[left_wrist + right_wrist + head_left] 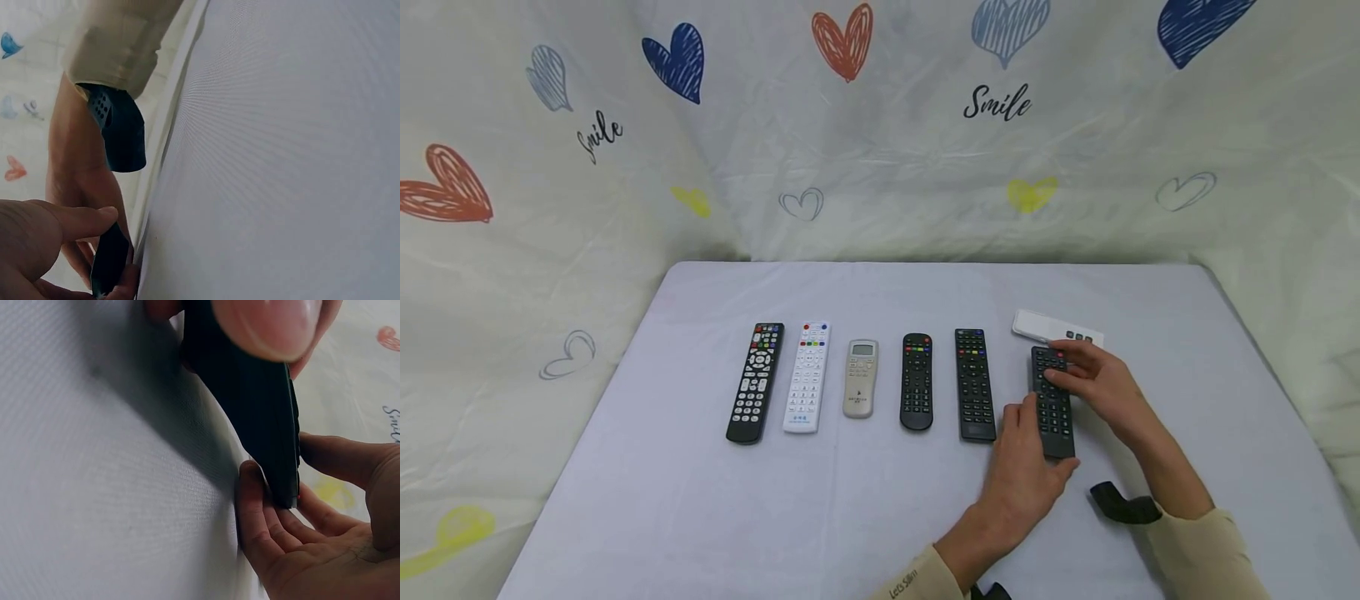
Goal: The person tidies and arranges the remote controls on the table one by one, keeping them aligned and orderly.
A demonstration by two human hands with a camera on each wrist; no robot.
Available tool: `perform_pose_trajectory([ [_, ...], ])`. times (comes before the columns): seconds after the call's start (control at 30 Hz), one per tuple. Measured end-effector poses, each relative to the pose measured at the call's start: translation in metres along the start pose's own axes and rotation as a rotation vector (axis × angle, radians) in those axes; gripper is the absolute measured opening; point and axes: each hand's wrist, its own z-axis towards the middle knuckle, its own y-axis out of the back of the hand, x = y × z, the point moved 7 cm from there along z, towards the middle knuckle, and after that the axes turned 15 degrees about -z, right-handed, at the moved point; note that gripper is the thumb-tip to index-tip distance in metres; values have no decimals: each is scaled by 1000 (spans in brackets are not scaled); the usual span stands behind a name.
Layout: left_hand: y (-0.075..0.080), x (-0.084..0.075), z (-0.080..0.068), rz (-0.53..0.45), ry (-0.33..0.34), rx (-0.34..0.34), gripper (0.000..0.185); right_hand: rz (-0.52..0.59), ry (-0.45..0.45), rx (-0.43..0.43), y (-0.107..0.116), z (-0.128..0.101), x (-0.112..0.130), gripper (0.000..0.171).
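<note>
Both hands hold a black remote control [1054, 408] at the right of the row, lifted slightly off the cloth in the right wrist view. My left hand [1018, 479] grips its near end, thumb on one side and fingers on the other; the left wrist view shows this end of the remote [110, 259] between thumb and fingers. At the far end, my right hand [1101, 387] pinches it, its thumb over the button face and its fingers round the end and below. Just behind lies a white remote [1048, 326] with dark buttons, partly covered by the right hand.
Leftward on the white-covered table [850, 517] lie a black remote [973, 387], a rounded black remote [917, 383], a small beige remote [860, 379], a white remote [807, 379] and a black remote with white buttons [756, 383]. A heart-printed curtain [910, 167] stands behind.
</note>
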Motion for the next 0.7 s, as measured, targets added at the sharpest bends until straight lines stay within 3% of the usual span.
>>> perform_pose_trajectory([
  [0.37,1,0,1,43,-3,8,92,-50,-14,17,-2,5,5,64],
  [0.7,0,-3,3,100,-20,-25,91,-39,0,19,-3,9,9,63],
])
